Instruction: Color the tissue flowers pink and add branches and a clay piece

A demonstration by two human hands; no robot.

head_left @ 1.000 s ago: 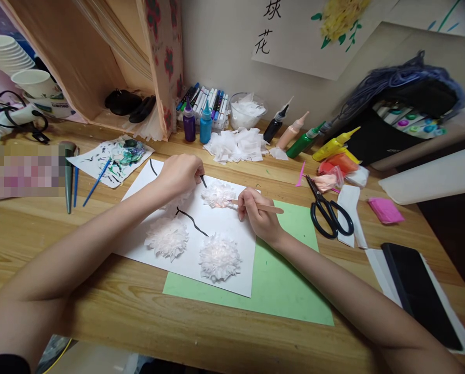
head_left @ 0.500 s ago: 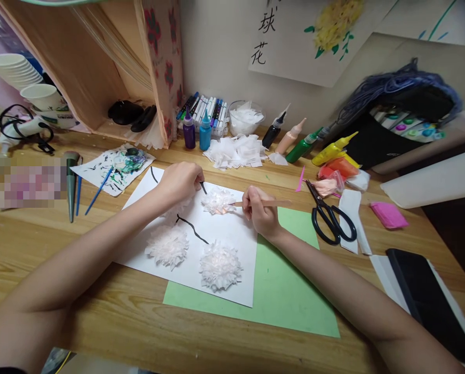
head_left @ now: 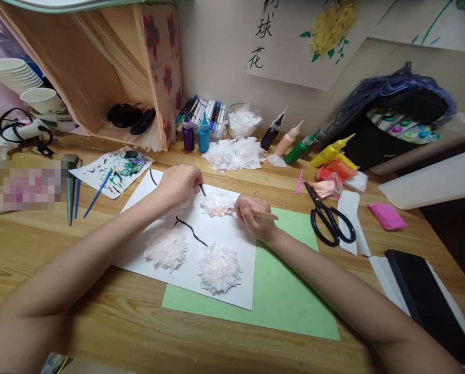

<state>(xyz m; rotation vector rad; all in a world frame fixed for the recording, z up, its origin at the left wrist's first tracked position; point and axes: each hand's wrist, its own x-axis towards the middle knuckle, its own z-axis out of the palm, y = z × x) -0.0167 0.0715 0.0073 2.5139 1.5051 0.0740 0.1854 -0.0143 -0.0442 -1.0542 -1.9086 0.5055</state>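
Note:
A white sheet (head_left: 232, 244) with black painted stems lies on a green paper (head_left: 287, 296). Fluffy white tissue flowers are stuck on it: one at the top (head_left: 216, 201), one at the lower left (head_left: 166, 248), one at the bottom (head_left: 219, 267). My right hand (head_left: 254, 217) grips a thin wooden brush (head_left: 267, 214), its tip touching the top flower. My left hand (head_left: 180, 184) rests closed on the sheet's upper part, over another tissue flower; whether it grips anything is hidden.
Black scissors (head_left: 328, 218) lie right of the green paper. Paint bottles (head_left: 302, 146), markers (head_left: 205, 110) and cut tissue pieces (head_left: 236, 153) line the back. A paint-smeared paper (head_left: 113, 166) with blue brushes sits left. A black tablet (head_left: 427, 301) lies at right.
My right hand shifted slightly left, tilting the brush handle lower while the tip stays at the top flower. The view also drifted a little. The left hand stayed put.

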